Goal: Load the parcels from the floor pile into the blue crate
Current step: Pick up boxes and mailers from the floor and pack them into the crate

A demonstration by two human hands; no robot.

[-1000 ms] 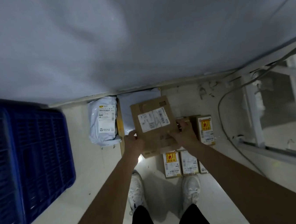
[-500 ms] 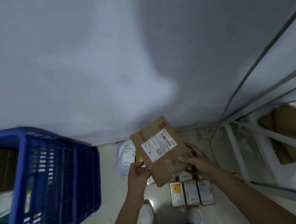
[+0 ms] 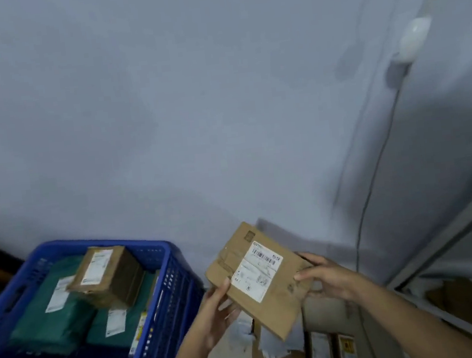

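I hold a flat brown cardboard parcel (image 3: pixel 264 283) with a white shipping label in mid-air, tilted, just right of the blue crate (image 3: pixel 167 311). My left hand (image 3: pixel 218 312) grips its lower left edge with the thumb on top. My right hand (image 3: pixel 327 278) grips its right edge. Inside the crate lie green mailer bags (image 3: pixel 48 321) and, on top of them, a brown box (image 3: pixel 108 275) with a label. Below my hands the floor pile (image 3: pixel 319 348) shows small labelled boxes and a white mailer, partly hidden by the held parcel.
A pale grey wall (image 3: pixel 192 110) rises right behind the crate and the pile. A thin cable (image 3: pixel 379 163) runs down the wall at right. A metal frame (image 3: pixel 454 249) with a cardboard piece (image 3: pixel 469 300) under it stands at the right edge.
Both hands have lifted the brown parcel off the floor pile and carried it up and towards the crate. The view has swung up and left, so the crate's inside now shows.
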